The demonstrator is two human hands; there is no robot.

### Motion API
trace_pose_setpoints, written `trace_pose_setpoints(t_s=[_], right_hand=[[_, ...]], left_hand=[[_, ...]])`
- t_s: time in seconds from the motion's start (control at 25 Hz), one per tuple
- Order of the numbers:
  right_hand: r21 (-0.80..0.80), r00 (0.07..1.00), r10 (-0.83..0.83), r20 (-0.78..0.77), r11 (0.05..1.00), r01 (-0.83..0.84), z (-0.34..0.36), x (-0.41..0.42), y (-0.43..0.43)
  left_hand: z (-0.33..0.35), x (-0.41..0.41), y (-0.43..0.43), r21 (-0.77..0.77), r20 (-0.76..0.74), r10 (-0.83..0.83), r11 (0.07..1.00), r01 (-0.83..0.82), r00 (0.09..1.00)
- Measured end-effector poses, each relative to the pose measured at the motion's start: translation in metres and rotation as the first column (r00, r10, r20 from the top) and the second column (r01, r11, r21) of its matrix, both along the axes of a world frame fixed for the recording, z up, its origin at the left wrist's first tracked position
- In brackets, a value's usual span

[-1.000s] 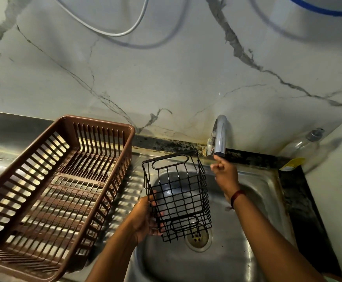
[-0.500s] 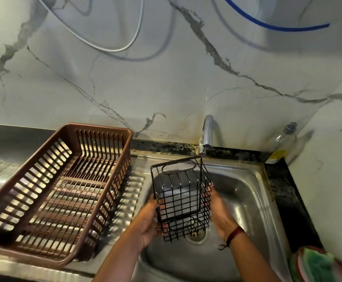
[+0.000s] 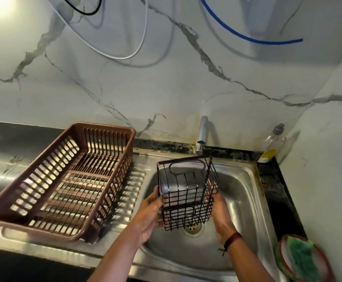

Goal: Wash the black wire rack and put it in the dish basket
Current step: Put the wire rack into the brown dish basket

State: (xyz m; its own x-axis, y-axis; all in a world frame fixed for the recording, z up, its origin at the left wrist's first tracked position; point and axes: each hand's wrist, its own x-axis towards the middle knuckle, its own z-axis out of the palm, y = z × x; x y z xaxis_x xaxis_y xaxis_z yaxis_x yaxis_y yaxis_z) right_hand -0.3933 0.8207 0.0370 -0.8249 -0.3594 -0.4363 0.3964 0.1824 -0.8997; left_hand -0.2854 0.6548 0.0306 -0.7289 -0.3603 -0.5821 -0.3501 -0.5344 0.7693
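The black wire rack (image 3: 186, 192) is a small square cage with an oval handle loop, held upright over the steel sink (image 3: 241, 192) below the tap (image 3: 201, 135). My left hand (image 3: 149, 214) grips its left side, thumb on the front wires. My right hand (image 3: 219, 210) holds the right side, fingers behind the wires. The brown plastic dish basket (image 3: 60, 180) sits tilted on the drainboard to the left and has nothing in it. No water stream shows under the tap.
A clear bottle with a yellow label (image 3: 272, 143) stands in the back right corner. A red dish with a green sponge (image 3: 302, 259) sits at the lower right. White, black and blue cables (image 3: 247, 35) hang on the marble wall. The drain (image 3: 192, 228) lies under the rack.
My right hand left the tap and came down to take the rack's right side. The rack is now held by both hands. The camera view tilted up.
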Motion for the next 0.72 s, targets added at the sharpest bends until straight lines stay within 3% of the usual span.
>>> trace_pose_setpoints(t_s=[0.12,0.24,0.36,0.44,0.72], right_hand=[[-0.125,0.996,-0.05,-0.072,0.991,0.041,0.003,0.009,0.004],[-0.19,0.941,-0.289,-0.175,0.948,0.256,-0.002,0.028,0.004],[-0.211,0.898,-0.438,-0.033,0.881,0.422,-0.001,0.067,-0.013],[-0.275,0.922,-0.37,0.114,0.88,0.387,0.015,0.091,-0.028],[-0.273,0.908,-0.181,0.377,0.916,0.295,0.057,0.108,-0.076]], left_hand=[[0.008,0.01,0.008,0.021,-0.012,0.108,0.994,-0.108,0.994],[0.009,0.023,0.01,0.078,-0.013,0.28,0.957,-0.278,0.96],[0.009,0.035,0.01,0.132,-0.04,0.397,0.912,-0.389,0.917],[0.009,0.039,0.01,0.162,-0.089,0.392,0.913,-0.375,0.916],[0.021,0.058,-0.013,0.209,-0.266,0.304,0.945,-0.253,0.915]])
